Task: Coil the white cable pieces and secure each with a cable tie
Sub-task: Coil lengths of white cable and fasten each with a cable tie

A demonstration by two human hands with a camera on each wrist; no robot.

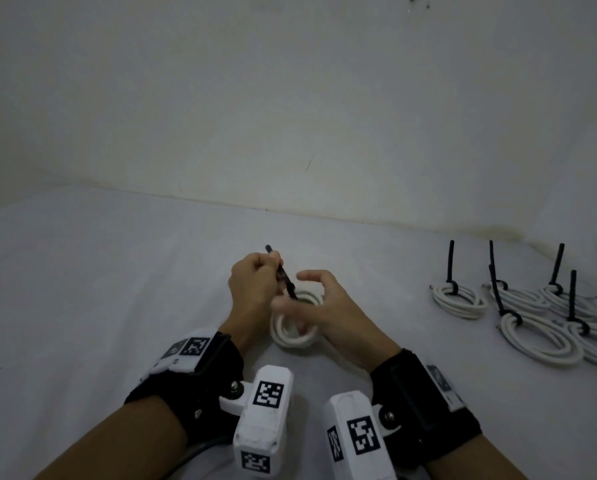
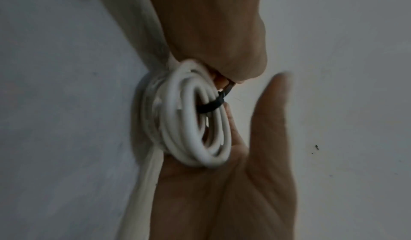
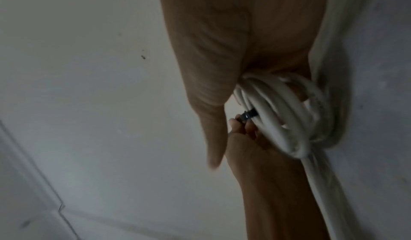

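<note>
Currently: four tied coils (image 1: 518,310) lie at the right of the table (image 1: 82,289), each with a black tie tail standing up. Judged done. A fifth piece, the white coil (image 1: 295,332), sits near the table's centre between both hands and is mid-fastening. No loose uncoiled cable shows in the head view, so this may be the last piece; cannot confirm.

Cable tie (image 2: 210,107): the left wrist view shows the black band already looped round one side of the coil's bundle, snug or nearly so. Its long tail (image 1: 283,271) runs up and away from the coil. Left to do, by my judgement: final cinch, then set the coil with the others.

Left hand (image 1: 253,289): fingers curled, pinching the tie tail just above the coil, wrist raised off the table.

Right hand (image 1: 324,306): over the right side of the coil, blurred. Thumb extended and apart from the fingers. Fingers seem to rest against the coil, steadying it; no closed grip visible.
</note>
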